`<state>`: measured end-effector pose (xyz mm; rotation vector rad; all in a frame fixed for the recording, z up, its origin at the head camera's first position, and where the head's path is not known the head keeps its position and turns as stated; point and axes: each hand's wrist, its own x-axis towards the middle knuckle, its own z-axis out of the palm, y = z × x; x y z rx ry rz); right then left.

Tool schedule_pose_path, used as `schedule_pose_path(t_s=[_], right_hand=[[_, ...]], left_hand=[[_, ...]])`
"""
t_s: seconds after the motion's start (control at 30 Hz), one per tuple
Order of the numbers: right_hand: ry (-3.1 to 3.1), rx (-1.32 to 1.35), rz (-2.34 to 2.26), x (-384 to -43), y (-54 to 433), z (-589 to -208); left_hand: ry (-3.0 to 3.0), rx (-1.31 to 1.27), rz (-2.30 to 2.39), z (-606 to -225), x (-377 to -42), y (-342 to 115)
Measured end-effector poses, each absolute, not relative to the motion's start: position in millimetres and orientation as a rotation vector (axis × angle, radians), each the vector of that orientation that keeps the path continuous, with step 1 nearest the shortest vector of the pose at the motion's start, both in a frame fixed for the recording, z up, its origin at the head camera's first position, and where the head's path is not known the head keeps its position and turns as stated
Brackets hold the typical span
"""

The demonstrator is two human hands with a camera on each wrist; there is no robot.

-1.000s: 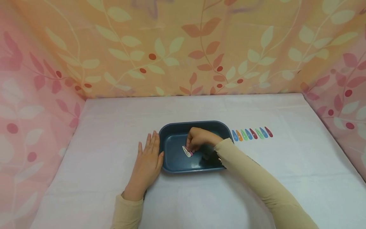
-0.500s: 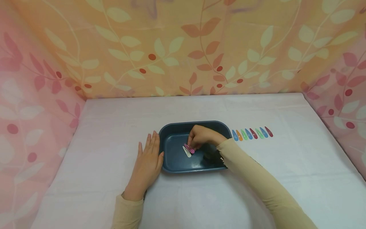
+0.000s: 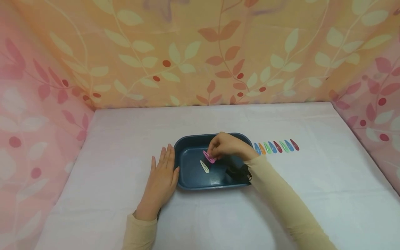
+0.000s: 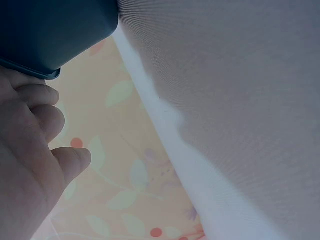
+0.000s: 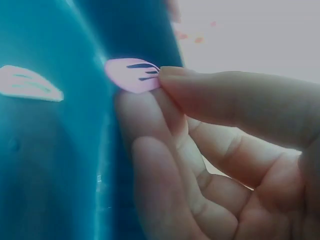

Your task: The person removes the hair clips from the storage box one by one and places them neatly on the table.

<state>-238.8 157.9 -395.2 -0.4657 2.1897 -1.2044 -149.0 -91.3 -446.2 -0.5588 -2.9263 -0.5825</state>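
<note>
Between thumb and fingers, my right hand [image 3: 226, 145] pinches a pink snap hair clip [image 5: 131, 75] above the blue tray [image 3: 190, 185]. A white hair clip [image 3: 204, 166] lies on the tray's floor, just below and left of the pink one in the head view. My left hand [image 3: 160, 178] has its fingers straight, alongside the tray's left wall; the left wrist view shows the fingertips right at the tray's rim [image 4: 35, 70].
Right of the tray, several hair clips [image 3: 276, 146] in blue, orange, green and red lie in a slanted row on the white-covered table [image 3: 131, 132]. A black wrist camera [image 3: 239, 173] hangs under the right wrist. Patterned cloth [image 3: 187, 52] encloses the back and sides.
My right hand has lifted the pink clip off the white one, moving up and to the right. The white clip stays on the tray floor. The left hand has kept its place.
</note>
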Motion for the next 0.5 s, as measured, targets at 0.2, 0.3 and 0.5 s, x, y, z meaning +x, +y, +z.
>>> schedule_pose_path(t_s=[0.2, 0.3, 0.5], right_hand=[[2.172, -0.483, -1.311, -230.9, 168.4, -388.2], [2.17, -0.478, -1.36, -226.8, 174.3, -384.2], [2.177, -0.465, -1.42, -222.4, 186.3, -382.5]], left_hand=[[-2.935, -0.552, -0.586, -446.9, -148.1, -90.9], [-2.939, -0.551, -0.586, -446.5, -148.1, -90.6], [-2.949, -0.548, -0.585, -446.0, -148.2, -90.4]])
